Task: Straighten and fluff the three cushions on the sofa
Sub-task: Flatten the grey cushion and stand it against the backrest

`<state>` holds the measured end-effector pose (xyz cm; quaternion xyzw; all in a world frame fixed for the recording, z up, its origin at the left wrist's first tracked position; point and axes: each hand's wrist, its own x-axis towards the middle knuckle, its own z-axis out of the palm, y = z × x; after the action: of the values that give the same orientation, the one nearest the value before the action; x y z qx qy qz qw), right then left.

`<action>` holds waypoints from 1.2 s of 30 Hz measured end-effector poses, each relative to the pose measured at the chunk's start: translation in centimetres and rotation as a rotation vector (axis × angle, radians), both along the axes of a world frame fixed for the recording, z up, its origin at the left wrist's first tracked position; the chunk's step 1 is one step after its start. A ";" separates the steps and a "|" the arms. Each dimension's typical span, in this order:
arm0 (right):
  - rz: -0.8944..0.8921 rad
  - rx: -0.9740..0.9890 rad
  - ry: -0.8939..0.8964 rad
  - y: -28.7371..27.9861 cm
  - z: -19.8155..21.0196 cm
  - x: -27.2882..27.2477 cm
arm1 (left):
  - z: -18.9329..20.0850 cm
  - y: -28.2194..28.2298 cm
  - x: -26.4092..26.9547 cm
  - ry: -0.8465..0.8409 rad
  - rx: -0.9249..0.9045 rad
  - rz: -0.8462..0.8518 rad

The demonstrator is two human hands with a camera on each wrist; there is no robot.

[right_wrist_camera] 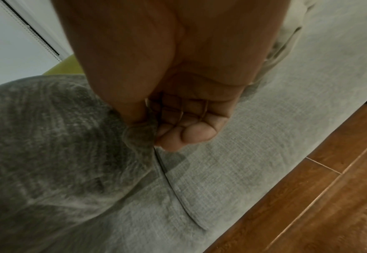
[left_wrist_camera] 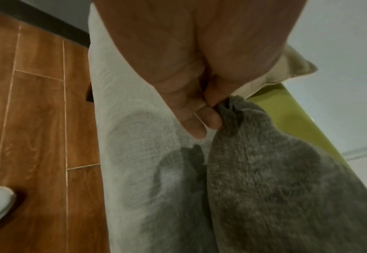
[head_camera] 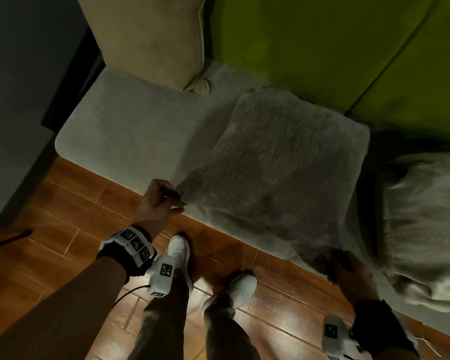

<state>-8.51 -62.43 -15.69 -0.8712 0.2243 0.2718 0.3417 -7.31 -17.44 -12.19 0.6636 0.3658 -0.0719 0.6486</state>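
A fuzzy grey cushion (head_camera: 278, 162) lies flat on the pale grey sofa seat (head_camera: 130, 131). My left hand (head_camera: 164, 201) pinches its near left corner (left_wrist_camera: 228, 109) between thumb and fingers. At the near right corner (right_wrist_camera: 139, 135), my right hand (head_camera: 346, 266) grips the fabric with curled fingers. A beige cushion (head_camera: 151, 40) leans against the green sofa back (head_camera: 309, 42) at the far left. To the right lies a cream cushion (head_camera: 421, 224), crumpled on the seat.
Wooden plank floor (head_camera: 70, 216) runs along the sofa's front edge, where my two feet in white shoes (head_camera: 179, 253) stand. A dark wall and skirting (head_camera: 63, 81) lie left of the sofa. A seam (right_wrist_camera: 173, 186) divides the seat pads beneath the grey cushion.
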 end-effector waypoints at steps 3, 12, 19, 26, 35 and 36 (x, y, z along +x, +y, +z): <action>0.019 0.028 -0.010 0.0 0.2 -0.1 | 0.8 -0.3 1.1 0.022 -0.064 -0.040; -0.094 -0.003 -0.056 0.4 0.9 -0.8 | 0.6 1.1 2.6 -0.014 -0.064 -0.076; -0.217 -0.024 -0.082 -0.3 0.2 -1.9 | 0.2 2.9 1.3 -0.144 -0.304 -0.130; -0.260 -0.006 -0.143 1.4 0.8 -2.1 | 0.7 2.4 2.4 -0.160 -0.308 -0.246; -0.260 0.009 -0.192 3.6 1.7 -2.3 | -0.1 1.4 2.8 -0.152 -0.160 -0.279; -0.253 0.011 -0.194 3.5 1.8 -2.4 | -0.2 1.4 2.8 -0.148 -0.186 -0.255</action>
<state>-10.88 -58.90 -13.85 -0.8563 0.2966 0.1426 0.3981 -4.49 -16.03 -12.36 0.6452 0.2217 -0.1382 0.7179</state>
